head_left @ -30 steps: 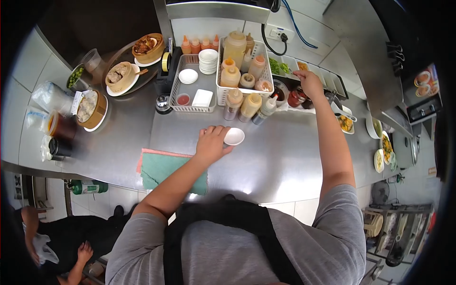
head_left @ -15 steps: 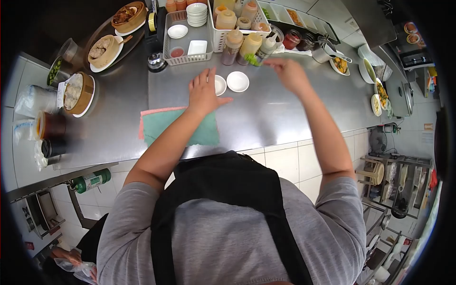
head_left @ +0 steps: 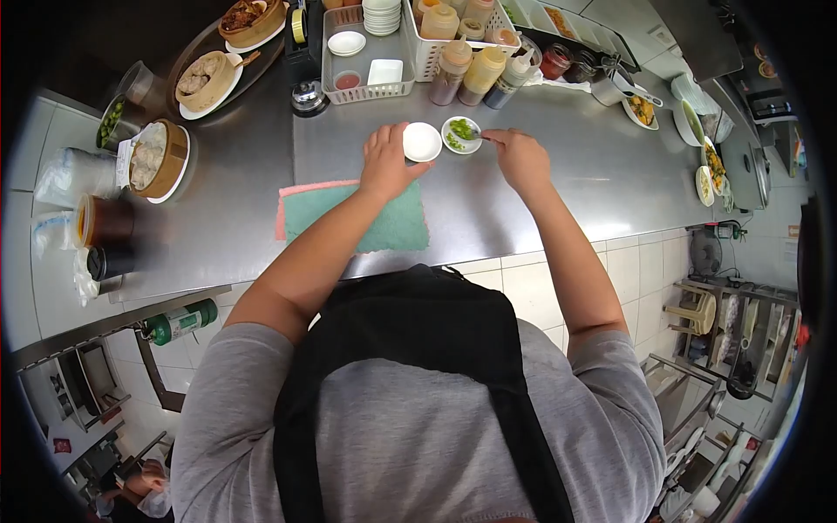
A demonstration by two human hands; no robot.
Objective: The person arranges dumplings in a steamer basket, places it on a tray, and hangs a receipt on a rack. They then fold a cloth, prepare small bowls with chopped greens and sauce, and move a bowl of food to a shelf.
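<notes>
My left hand (head_left: 386, 159) has its fingers and thumb around the edge of a small white sauce dish (head_left: 422, 142), which has nothing in it. Beside it, a second small dish (head_left: 472, 146) contains chopped green pieces (head_left: 459, 131) that look like scallions. In my right hand (head_left: 520, 159) is the handle of a spoon (head_left: 478, 134); its tip is over the second dish among the greens. Just behind the dishes stand several squeeze bottles (head_left: 481, 77). A green cloth (head_left: 357, 218) over a pink one lies below my left forearm.
A grey basket (head_left: 370, 89) with white dishes and a white basket (head_left: 426, 57) of bottles stand at the back. Bamboo steamers (head_left: 160, 157) on plates are at the left. Plated food (head_left: 641, 110) and a metal pot (head_left: 608, 87) sit at the right. A co-worker's hand (head_left: 153, 475) shows at lower left.
My right hand has brought the spoon with greens from near the bottles down to the right dish, where greens now lie. My left hand has closed round the other dish. The view has shifted.
</notes>
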